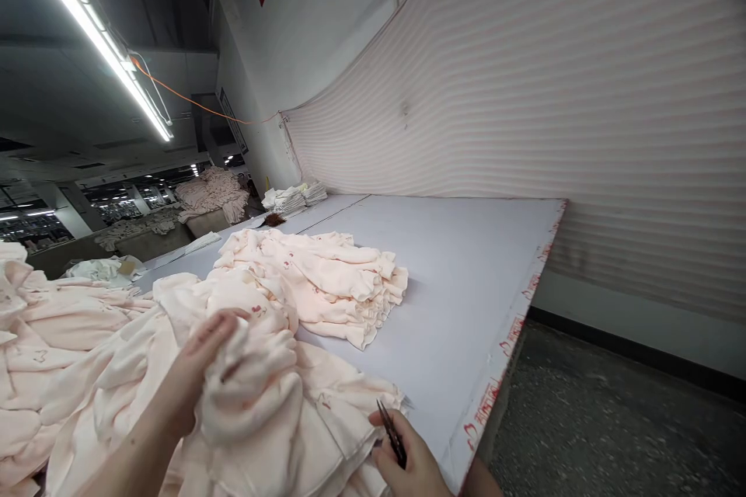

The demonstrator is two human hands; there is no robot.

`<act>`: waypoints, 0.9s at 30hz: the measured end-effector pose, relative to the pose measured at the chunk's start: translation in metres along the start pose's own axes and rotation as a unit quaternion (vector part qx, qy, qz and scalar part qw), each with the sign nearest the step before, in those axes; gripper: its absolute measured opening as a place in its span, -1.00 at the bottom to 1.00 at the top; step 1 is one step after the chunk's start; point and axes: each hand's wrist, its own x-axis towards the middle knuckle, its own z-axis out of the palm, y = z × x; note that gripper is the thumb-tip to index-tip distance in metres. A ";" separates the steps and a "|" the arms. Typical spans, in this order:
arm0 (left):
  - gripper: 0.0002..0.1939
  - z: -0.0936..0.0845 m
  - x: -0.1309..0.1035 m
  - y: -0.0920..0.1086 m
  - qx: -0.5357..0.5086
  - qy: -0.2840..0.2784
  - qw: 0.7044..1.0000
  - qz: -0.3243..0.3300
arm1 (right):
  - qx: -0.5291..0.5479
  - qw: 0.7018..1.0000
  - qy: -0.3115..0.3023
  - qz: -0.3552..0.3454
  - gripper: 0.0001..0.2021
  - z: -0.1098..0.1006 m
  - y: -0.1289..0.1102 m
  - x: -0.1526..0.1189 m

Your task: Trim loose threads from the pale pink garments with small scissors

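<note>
I count two hands: left hand, right hand. One pair of snips. One table. On it, one neat stack of pink garments, one loose heap at the left edge, two white folded stacks at the far corner. One ceiling light strip.

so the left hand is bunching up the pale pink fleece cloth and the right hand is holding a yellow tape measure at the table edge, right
Not quite. The left hand does bunch the pale pink fleece cloth, but the right hand at the edge of the white table holds small dark thread snips, not a yellow tape measure. The head view shows this.
</note>
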 end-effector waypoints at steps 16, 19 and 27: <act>-0.75 0.002 0.036 -0.020 0.224 -0.053 0.965 0.128 | -0.204 0.978 0.051 -0.005 -0.68 -0.044 -0.004 0.017; -0.71 0.032 0.035 -0.016 0.211 -0.104 0.966 0.109 | -0.293 0.955 0.051 -0.007 -0.73 -0.045 -0.007 0.040; -0.87 0.134 0.002 -0.081 0.476 -0.312 0.806 0.161 | -0.245 0.968 0.044 -0.027 -0.79 -0.053 -0.012 0.078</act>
